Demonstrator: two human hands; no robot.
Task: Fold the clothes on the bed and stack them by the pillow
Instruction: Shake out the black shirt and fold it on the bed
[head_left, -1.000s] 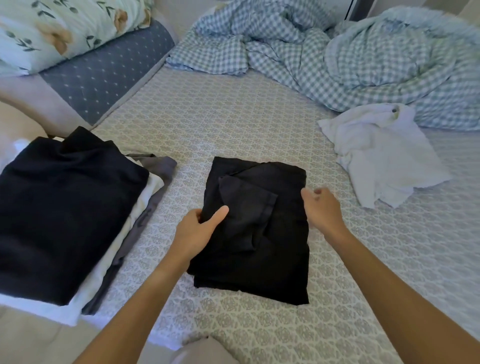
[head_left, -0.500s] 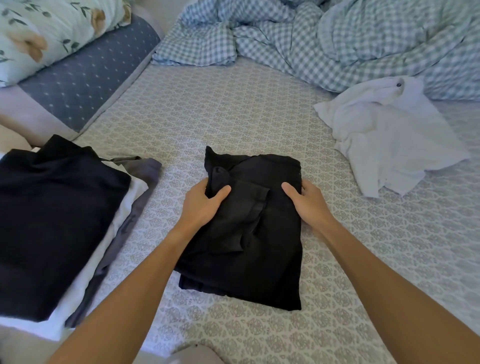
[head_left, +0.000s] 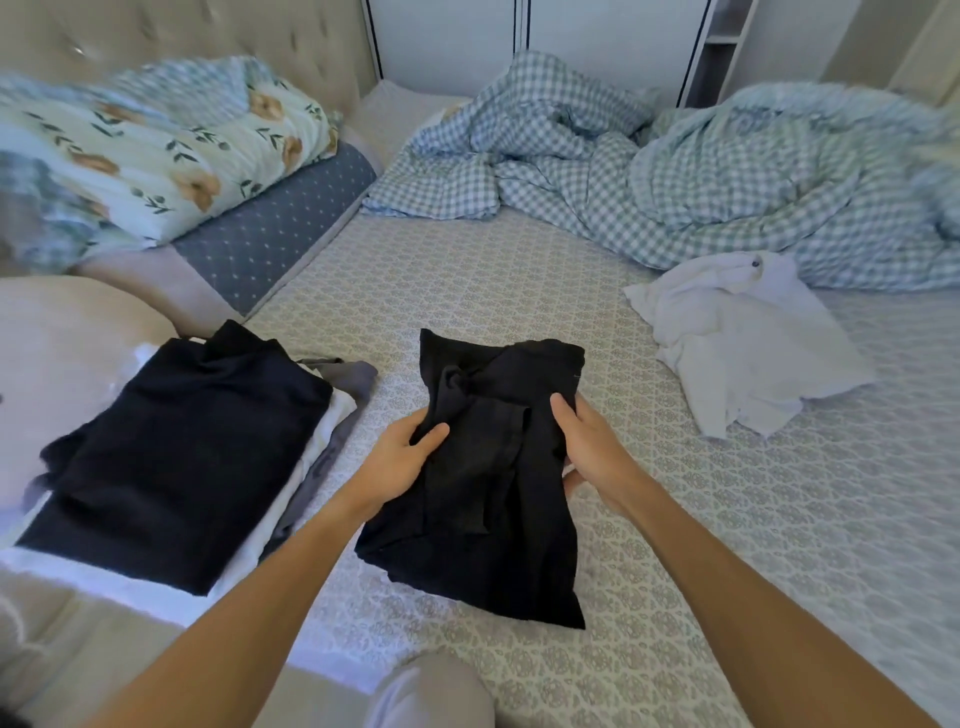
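Both hands, left (head_left: 397, 460) and right (head_left: 589, 449), gripped the folded black garment (head_left: 488, 499) by its sides; half a second earlier it lay flat, now its far end was raised. Soft, matte, roughly rectangular, its long axis ran away from the person over the patterned bed (head_left: 675, 545), beside the folded stack (head_left: 171, 462).

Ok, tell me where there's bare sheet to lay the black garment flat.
Bare sheet lies between the folded stack, checked duvet and white garment. Also right of the black garment, below the white one. The left side is crowded.
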